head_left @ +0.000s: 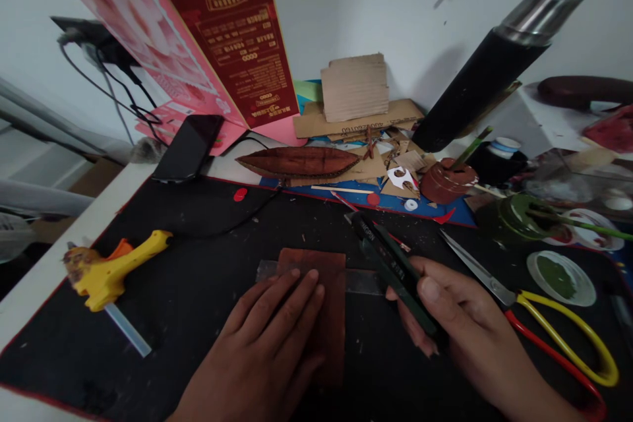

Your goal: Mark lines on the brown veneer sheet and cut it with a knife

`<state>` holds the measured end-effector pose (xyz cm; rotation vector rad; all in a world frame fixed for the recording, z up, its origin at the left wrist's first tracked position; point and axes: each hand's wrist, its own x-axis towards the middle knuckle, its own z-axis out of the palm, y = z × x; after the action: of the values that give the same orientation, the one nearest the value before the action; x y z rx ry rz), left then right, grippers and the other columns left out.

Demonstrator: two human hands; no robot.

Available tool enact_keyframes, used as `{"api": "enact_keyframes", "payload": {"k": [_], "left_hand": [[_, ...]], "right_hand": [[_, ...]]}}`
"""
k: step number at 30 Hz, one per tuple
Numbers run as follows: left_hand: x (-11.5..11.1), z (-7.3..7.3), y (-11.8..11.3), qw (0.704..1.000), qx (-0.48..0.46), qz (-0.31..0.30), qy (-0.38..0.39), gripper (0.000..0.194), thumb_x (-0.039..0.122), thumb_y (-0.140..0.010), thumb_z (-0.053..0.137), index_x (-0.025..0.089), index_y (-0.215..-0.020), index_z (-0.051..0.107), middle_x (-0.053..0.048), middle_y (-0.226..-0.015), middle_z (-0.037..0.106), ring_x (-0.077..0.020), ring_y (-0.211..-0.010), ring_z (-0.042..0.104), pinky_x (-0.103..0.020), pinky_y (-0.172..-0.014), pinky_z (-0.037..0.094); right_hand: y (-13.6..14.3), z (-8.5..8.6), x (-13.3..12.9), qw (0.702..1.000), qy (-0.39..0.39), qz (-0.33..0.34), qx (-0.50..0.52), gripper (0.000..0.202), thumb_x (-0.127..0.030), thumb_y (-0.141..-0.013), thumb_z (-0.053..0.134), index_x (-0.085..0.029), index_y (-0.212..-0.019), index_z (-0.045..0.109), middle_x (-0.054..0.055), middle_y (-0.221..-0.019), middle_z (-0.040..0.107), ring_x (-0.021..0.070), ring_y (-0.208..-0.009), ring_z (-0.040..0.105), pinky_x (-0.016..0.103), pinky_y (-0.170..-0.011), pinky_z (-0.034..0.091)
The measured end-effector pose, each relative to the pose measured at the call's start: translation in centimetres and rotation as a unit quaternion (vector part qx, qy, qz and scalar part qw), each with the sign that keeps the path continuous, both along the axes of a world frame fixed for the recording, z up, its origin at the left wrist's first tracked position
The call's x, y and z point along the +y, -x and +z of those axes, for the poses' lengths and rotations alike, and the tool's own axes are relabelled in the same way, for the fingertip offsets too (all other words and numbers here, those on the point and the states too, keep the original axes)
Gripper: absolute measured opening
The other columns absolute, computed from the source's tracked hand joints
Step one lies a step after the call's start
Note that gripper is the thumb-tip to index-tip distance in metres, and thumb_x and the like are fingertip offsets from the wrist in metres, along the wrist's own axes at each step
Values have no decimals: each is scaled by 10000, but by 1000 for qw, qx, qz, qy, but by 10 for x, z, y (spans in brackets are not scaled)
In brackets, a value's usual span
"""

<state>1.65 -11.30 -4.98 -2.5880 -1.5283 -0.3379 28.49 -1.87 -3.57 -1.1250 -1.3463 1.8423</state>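
A reddish-brown rectangular piece (333, 336) lies on the black mat at the lower middle. Across its upper part runs a clear ruler-like strip (363, 282), sticking out on both sides. My left hand (279, 330) lies flat over the piece and the strip, fingers stretched out and pointing up and right. In my right hand (455, 316) is a dark green utility knife (395, 270), gripped between thumb and fingers. The knife slants up to the left, its tip above the mat, right of the brown piece and apart from it.
A yellow glue gun (106, 277) lies at left, a black phone (190, 148) behind it. Scissors (514, 300) rest close to my right hand. Behind are a brown boat-shaped piece (299, 163), cardboard scraps (356, 89), a tall black flask (484, 79) and paint pots (448, 181).
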Motion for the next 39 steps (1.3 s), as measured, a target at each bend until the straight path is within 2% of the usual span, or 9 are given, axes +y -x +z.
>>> {"api": "enact_keyframes", "payload": {"k": [11, 23, 39], "left_hand": [[1, 1, -1, 1000, 4, -2, -6, 494, 282, -1056, 558, 147, -1528, 615, -57, -1562, 666, -262, -1418, 561, -388, -1176, 412], [1, -1, -1, 1000, -3, -8, -2, 489, 280, -1076, 524, 122, -1531, 611, -73, -1571, 654, -278, -1428, 533, -407, -1229, 321], [3, -1, -2, 1000, -7, -6, -1, 475, 321, -1116, 483, 124, -1533, 598, -59, -1566, 661, -279, -1422, 528, -430, -1175, 347]], "right_hand": [[1, 2, 0, 1000, -3, 4, -13, 510, -650, -1068, 601, -179, -969, 768, 1, -598, 605, 130, -482, 509, 242, -460, 385], [-1, 0, -1, 1000, 1, 5, -6, 496, -630, -1072, 611, -170, -985, 773, 0, -597, 609, 123, -481, 510, 228, -458, 386], [2, 1, 1, 1000, 11, 2, -2, 545, -687, -1030, 651, -159, -959, 767, -7, -572, 606, 107, -451, 493, 219, -438, 359]]}}
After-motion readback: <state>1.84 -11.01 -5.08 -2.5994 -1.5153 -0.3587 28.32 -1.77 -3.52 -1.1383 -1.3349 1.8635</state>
